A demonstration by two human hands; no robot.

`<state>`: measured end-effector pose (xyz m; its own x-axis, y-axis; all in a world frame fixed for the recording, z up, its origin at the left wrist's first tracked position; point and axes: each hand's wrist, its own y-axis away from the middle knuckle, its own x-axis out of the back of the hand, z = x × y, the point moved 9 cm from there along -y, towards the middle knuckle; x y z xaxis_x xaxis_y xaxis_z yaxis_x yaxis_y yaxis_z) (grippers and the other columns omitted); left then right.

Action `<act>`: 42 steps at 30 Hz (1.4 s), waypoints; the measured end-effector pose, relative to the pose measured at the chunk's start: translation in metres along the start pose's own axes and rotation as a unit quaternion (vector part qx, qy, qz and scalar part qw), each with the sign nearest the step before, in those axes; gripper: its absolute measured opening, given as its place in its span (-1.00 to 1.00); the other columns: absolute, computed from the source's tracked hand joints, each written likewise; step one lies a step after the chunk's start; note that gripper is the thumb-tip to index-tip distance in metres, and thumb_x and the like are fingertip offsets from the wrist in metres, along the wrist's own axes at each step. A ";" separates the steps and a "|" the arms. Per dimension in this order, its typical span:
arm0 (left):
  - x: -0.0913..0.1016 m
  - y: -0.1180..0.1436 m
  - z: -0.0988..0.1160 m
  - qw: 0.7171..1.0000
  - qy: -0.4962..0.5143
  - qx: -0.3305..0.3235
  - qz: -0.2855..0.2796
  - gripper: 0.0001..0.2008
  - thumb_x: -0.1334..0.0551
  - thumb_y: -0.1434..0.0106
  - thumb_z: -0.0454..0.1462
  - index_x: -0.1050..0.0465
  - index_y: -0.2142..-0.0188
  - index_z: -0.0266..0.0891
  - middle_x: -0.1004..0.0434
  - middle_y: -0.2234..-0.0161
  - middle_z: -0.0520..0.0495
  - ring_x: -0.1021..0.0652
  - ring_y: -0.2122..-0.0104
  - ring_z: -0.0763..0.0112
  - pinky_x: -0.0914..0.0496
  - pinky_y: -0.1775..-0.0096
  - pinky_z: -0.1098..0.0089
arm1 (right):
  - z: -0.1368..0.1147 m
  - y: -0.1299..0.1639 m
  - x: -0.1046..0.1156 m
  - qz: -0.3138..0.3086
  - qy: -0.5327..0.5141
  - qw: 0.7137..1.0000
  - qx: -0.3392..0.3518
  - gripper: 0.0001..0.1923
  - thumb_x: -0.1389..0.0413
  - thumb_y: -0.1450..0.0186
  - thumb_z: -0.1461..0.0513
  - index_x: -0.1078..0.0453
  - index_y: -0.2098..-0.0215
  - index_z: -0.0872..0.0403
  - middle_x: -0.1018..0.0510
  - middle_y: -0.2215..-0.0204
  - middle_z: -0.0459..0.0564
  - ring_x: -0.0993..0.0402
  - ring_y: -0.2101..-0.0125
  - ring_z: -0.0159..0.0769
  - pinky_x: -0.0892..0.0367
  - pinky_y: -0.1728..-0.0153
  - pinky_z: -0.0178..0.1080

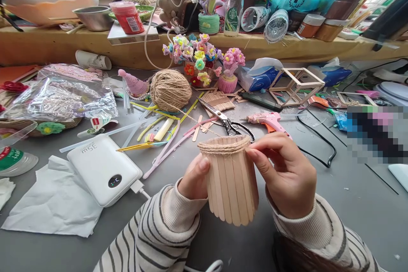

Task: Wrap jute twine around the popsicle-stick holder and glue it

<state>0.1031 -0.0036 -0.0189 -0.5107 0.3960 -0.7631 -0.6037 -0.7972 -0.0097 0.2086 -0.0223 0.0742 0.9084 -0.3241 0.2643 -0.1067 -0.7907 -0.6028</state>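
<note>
A cup made of wooden craft sticks [232,187] is held up over the table, tilted a little, with several rounds of jute twine [223,148] wrapped below its rim. My left hand [195,176] grips the cup from the left, thumb in front, its other fingers hidden behind. At the rim's right side, my right hand [285,174] pinches the twine between thumb and forefinger. From a ball of jute twine [171,89] a strand runs toward the cup. Just behind the cup lie black-handled scissors [228,123] and a pink glue gun [267,121].
A white power bank [105,170] with a cable lies on the left by a crumpled white tissue [51,204]. Flat craft sticks [218,101], a stick-built frame [296,87] and pipe-cleaner flowers [200,53] stand farther back. A crowded shelf [127,51] borders the table.
</note>
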 end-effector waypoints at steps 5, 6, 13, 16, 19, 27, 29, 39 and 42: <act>-0.006 0.000 -0.002 0.999 -0.030 0.003 -0.024 -0.39 -0.22 -0.01 0.02 -0.36 0.02 -0.30 -0.47 0.07 -0.27 -0.36 -0.03 -0.12 -0.23 -0.01 0.01 | -0.007 0.000 -0.001 -0.003 0.026 0.999 0.023 -0.91 -0.14 -0.15 0.37 -0.34 0.43 0.07 -0.40 0.50 -0.11 -0.33 0.45 -0.41 -0.31 0.53 -0.34; -0.007 0.001 -0.001 0.999 -0.034 -0.001 -0.023 -0.41 -0.23 -0.01 0.03 -0.37 0.04 -0.28 -0.46 0.06 -0.26 -0.34 -0.04 -0.13 -0.22 -0.02 0.01 | -0.009 0.001 -0.003 -0.007 0.032 0.999 0.032 -0.91 -0.14 -0.15 0.37 -0.34 0.43 0.08 -0.40 0.50 -0.11 -0.33 0.45 -0.42 -0.30 0.53 -0.35; 0.002 0.005 -0.002 0.999 0.011 -0.006 0.033 -0.46 -0.13 -0.09 0.06 -0.43 0.10 -0.28 -0.49 0.09 -0.19 -0.29 -0.10 -0.03 -0.15 -0.09 0.09 | -0.018 0.004 -0.011 -0.026 0.051 0.996 0.071 -0.88 -0.15 -0.13 0.40 -0.33 0.39 0.11 -0.40 0.48 -0.09 -0.28 0.49 -0.47 -0.29 0.56 -0.37; -0.003 0.002 0.004 0.999 0.029 -0.040 0.020 -0.46 -0.13 -0.09 0.06 -0.45 0.12 -0.30 -0.50 0.11 -0.20 -0.32 -0.08 -0.04 -0.14 -0.10 0.09 | -0.020 0.004 -0.013 -0.028 0.054 0.995 0.076 -0.88 -0.17 -0.12 0.39 -0.33 0.40 0.12 -0.40 0.49 -0.08 -0.30 0.48 -0.46 -0.30 0.54 -0.36; -0.004 0.001 0.006 0.998 0.026 -0.040 0.033 -0.48 -0.11 -0.11 0.04 -0.46 0.12 -0.30 -0.51 0.13 -0.18 -0.36 -0.04 -0.01 -0.15 -0.10 0.11 | -0.021 0.004 -0.013 -0.023 0.058 0.995 0.077 -0.88 -0.18 -0.11 0.38 -0.32 0.42 0.12 -0.41 0.51 -0.08 -0.31 0.47 -0.45 -0.31 0.53 -0.36; -0.003 0.003 0.009 0.999 0.016 -0.031 0.036 -0.50 -0.12 -0.11 0.03 -0.48 0.14 -0.28 -0.53 0.15 -0.16 -0.41 0.01 0.02 -0.18 -0.08 0.12 | -0.021 0.003 -0.010 -0.002 0.065 0.995 0.077 -0.86 -0.19 -0.10 0.37 -0.31 0.44 0.07 -0.39 0.54 -0.12 -0.29 0.51 -0.42 -0.30 0.55 -0.31; -0.004 0.003 0.008 0.999 0.022 -0.028 0.030 -0.51 -0.12 -0.11 0.03 -0.48 0.14 -0.26 -0.53 0.15 -0.14 -0.41 0.01 0.04 -0.19 -0.08 0.14 | -0.020 0.003 -0.008 0.004 0.061 0.995 0.073 -0.85 -0.20 -0.09 0.36 -0.31 0.44 0.07 -0.39 0.54 -0.13 -0.29 0.51 -0.41 -0.30 0.55 -0.30; -0.001 0.007 0.012 0.998 0.037 -0.042 0.038 -0.53 -0.12 -0.13 0.01 -0.49 0.13 -0.25 -0.56 0.17 -0.08 -0.49 0.10 0.14 -0.29 0.01 0.23 | -0.017 0.003 -0.002 0.023 0.042 0.997 0.067 -0.84 -0.19 -0.10 0.37 -0.30 0.41 0.06 -0.39 0.54 -0.14 -0.32 0.47 -0.40 -0.33 0.49 -0.28; -0.003 0.008 0.017 0.998 0.041 -0.043 0.029 -0.54 -0.13 -0.13 0.00 -0.49 0.13 -0.25 -0.57 0.17 -0.08 -0.48 0.08 0.14 -0.29 0.01 0.24 | -0.017 0.004 -0.001 0.030 0.038 0.996 0.072 -0.83 -0.19 -0.10 0.37 -0.30 0.40 0.05 -0.38 0.54 -0.15 -0.33 0.47 -0.39 -0.33 0.48 -0.27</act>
<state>0.0894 -0.0038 -0.0060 -0.4890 0.3118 -0.8147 -0.5176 -0.8554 -0.0167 0.2007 -0.0339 0.0844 0.8682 -0.4116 0.2771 -0.0966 -0.6880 -0.7192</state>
